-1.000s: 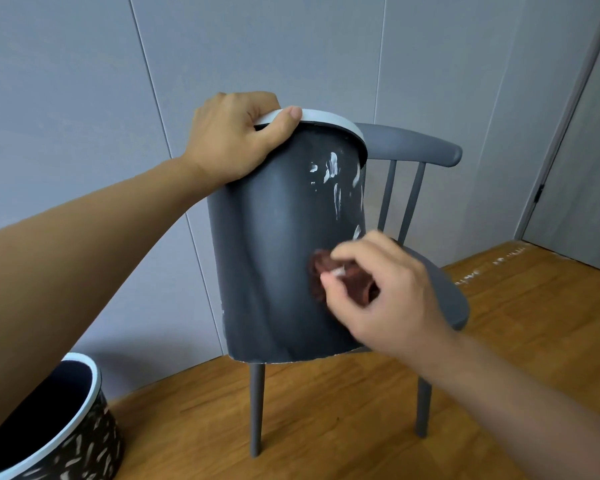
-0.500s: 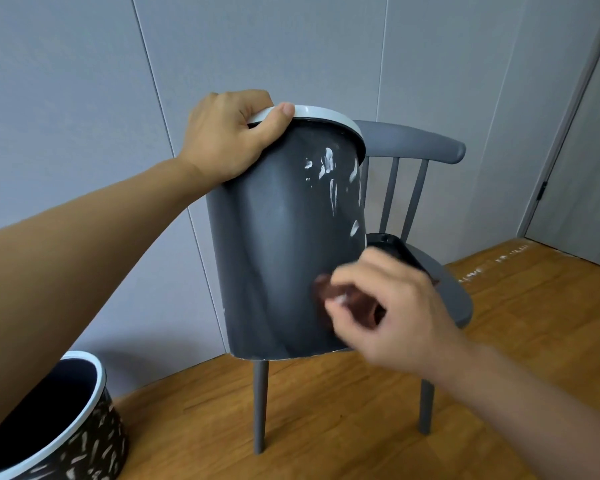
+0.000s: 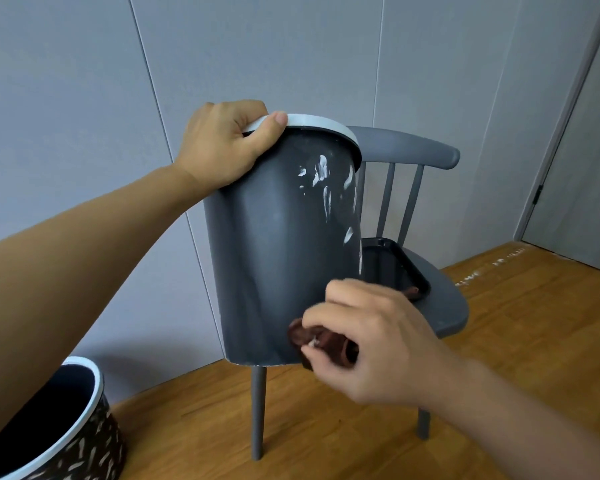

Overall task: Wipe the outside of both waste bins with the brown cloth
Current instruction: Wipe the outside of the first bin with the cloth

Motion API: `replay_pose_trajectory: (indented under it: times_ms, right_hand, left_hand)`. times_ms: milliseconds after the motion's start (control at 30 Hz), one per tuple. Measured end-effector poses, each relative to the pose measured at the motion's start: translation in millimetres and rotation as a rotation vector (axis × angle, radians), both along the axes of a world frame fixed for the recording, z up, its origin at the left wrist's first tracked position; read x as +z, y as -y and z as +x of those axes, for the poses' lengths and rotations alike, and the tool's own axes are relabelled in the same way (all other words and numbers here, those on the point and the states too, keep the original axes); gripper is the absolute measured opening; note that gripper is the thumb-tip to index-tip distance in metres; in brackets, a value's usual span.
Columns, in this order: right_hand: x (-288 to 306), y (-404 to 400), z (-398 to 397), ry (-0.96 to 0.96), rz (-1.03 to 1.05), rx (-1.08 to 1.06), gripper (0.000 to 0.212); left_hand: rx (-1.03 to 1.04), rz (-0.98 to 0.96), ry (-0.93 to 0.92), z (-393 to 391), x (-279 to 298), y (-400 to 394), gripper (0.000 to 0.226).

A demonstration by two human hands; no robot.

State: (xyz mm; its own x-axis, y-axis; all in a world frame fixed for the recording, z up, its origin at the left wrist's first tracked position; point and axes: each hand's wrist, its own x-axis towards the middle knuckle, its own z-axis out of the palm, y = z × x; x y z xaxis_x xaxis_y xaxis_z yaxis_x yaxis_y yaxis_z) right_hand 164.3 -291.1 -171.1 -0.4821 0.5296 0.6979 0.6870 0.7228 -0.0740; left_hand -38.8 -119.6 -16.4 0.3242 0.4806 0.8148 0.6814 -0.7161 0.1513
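The left hand (image 3: 222, 147) holds a dark grey bin (image 3: 278, 258) up in the air by its pale rim (image 3: 321, 122). The thumb lies curled over the outside of the rim, and the other fingers reach over the edge and out of sight behind it, so the hand is clamped on the bin. The bin hangs tilted, its top leaning toward the right, its bottom edge clear of the floor (image 3: 361, 427). White smears mark the bin's wall below and to the right of the left thumb.

The right hand (image 3: 371, 341) pinches a bunched brown cloth (image 3: 321, 341) between thumb and curled fingers (image 3: 347, 289). The cloth sits at the fingertips and presses against the bin's lower wall, just above its bottom edge.

Behind the bin stands a grey chair (image 3: 447, 306) with a spindle back. On its seat, just beyond the right hand's knuckles, lies a black tray (image 3: 392, 254); a bit of something brown shows at the tray's near corner, too hidden to name.

A second bin (image 3: 66, 438), dark with pale flecks and a white rim, stands on the floor under the left forearm, well apart from both hands. A grey panelled wall (image 3: 84, 98) fills the background, with a door (image 3: 582, 168) at the far right.
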Motion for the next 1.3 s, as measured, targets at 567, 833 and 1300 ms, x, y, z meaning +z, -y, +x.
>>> replay_pose_trajectory:
  times_ms: [567,833,1300]
  right_hand:
    - [-1,0,-2,-0.096,-0.01,-0.01,0.017]
    - [8,2,2,-0.435,0.019,-0.054,0.018]
    - [62,-62,-31,-0.553,0.272,-0.406,0.045]
  left_hand:
    - [0.042,-0.123,-0.226,36,30,19,0.06]
    - [-0.037,0.002,-0.187,37,19,22,0.057]
    - [-0.048,-0.09,-0.17,19,18,25,0.056]
